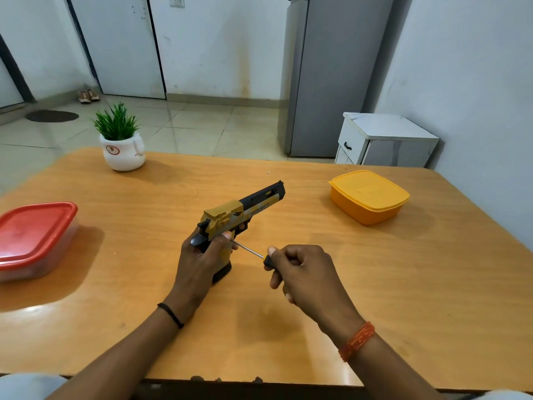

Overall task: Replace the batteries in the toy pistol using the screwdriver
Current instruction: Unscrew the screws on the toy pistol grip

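Head view: your left hand [199, 256] is wrapped round the grip of the toy pistol [239, 210], fingers curled behind, thumb laid across the near face. Pistol stands butt-down on the wooden table [288, 327], about mid-table, barrel rising up and away to the right, toward the yellow box [369, 196].

Your right hand [302, 272] is closed on the handle of the screwdriver [251, 251], thumb tip forward at the black-and-yellow collar. Only the thin metal shaft and a bit of handle show beyond the fist.

Key relation: the shaft runs up-left from your right hand to the pistol's grip, crossing the grip's long axis at a steep angle. Its tip sits just by your left thumb, on or at the grip's side face. Whether it is seated in a screw head you cannot tell; the thumb covers that spot. No battery cover or screw is visible.

Judgement: this looks like the unscrewing step, early in the task, compartment probably not yet open. The next turn wants the shaft square to the grip face; as it leans now, it could skid toward your thumb.

Also on the table: red-lidded container [34, 238] far left, potted plant [121, 140] at the far edge
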